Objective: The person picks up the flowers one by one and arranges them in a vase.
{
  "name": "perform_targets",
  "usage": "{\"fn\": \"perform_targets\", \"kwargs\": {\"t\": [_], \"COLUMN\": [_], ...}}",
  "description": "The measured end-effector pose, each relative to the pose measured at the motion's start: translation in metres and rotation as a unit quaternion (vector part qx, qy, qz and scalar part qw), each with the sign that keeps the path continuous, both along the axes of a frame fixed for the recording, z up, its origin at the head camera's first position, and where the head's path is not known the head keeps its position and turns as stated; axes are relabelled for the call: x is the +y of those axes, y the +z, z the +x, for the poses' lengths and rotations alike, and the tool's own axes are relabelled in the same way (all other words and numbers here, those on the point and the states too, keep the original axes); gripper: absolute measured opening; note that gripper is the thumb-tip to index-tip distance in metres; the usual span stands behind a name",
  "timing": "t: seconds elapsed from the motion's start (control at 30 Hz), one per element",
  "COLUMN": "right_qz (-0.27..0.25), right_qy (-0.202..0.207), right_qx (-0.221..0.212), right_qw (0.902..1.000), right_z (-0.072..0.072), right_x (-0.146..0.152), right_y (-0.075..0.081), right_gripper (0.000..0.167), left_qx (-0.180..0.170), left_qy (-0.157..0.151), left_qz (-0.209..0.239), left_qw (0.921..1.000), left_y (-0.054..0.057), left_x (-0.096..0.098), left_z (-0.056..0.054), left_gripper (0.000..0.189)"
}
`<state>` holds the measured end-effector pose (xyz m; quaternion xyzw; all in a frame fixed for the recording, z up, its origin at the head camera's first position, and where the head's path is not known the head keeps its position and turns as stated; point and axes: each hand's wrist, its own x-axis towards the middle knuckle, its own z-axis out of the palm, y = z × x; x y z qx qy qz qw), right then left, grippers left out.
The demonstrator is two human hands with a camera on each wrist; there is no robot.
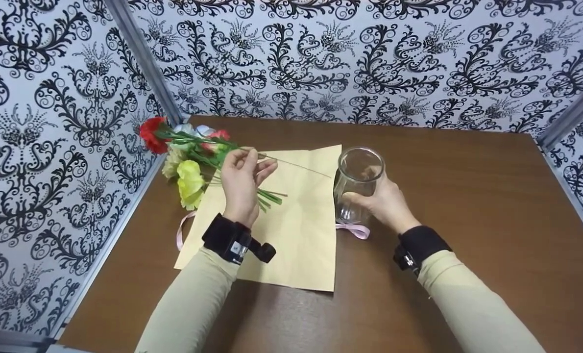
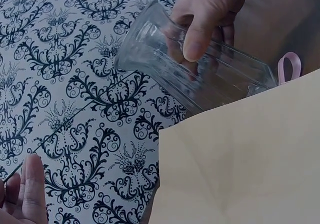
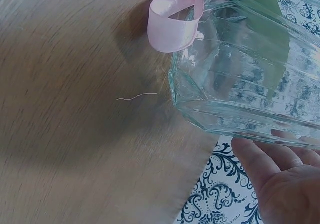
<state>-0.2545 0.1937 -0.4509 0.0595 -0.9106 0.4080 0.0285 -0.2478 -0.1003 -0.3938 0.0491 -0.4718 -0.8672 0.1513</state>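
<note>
We see the long, thin, dark wire-like flower stem running rightward from the left hand that pinches it between thumb and fingertips, its long axis sloping slightly toward us and its bare tip pointing at the tall, clear, faceted glass vase. In the head view that tip ends just left of the vase's round rim, near its height in the picture; we cannot tell whether the two touch. The stem looks slender and straight, and on the other side of the left hand it seems to lead back to a ruffled red fabric flower with green leaves. The vase is nearer the right hand, which grips its body from the right, thumb in front and fingers behind, mouth upward; whether its base rests on the brown wooden table is unclear to us. A pink ribbon loops beside the base. Beneath the left hand and the stem lies a creased tan paper sheet, with cut green stems over it and a yellow flower at its left edge.
</note>
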Motion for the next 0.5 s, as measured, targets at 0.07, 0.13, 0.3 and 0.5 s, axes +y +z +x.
{"fn": "perform_targets", "kwargs": {"t": [0.07,0.13,0.3,0.5], "right_qz": [0.001,0.003,0.008,0.011], "right_qy": [0.003,0.005,0.002,0.002], "right_qx": [0.002,0.004,0.005,0.002], "right_qw": [1.0000,1.0000,1.0000,0.9999], "right_z": [0.000,0.000,0.000,0.000], "right_x": [0.000,-0.001,0.000,0.000], "right_y": [0.001,0.001,0.001,0.000], "right_gripper": [0.084,0.084,0.087,0.088], "left_qx": [0.007,0.014,0.024,0.033], "left_qy": [0.002,0.003,0.002,0.004], "left_qz": [-0.002,-0.003,0.003,0.011], "left_qw": [1.0000,0.9999,0.9997,0.9994], "left_y": [0.002,0.005,0.011,0.018], "left_x": [0.000,0.001,0.004,0.008], "left_z": [0.000,-0.001,-0.003,-0.006], "left_gripper": [0.013,0.013,0.012,0.010]}}
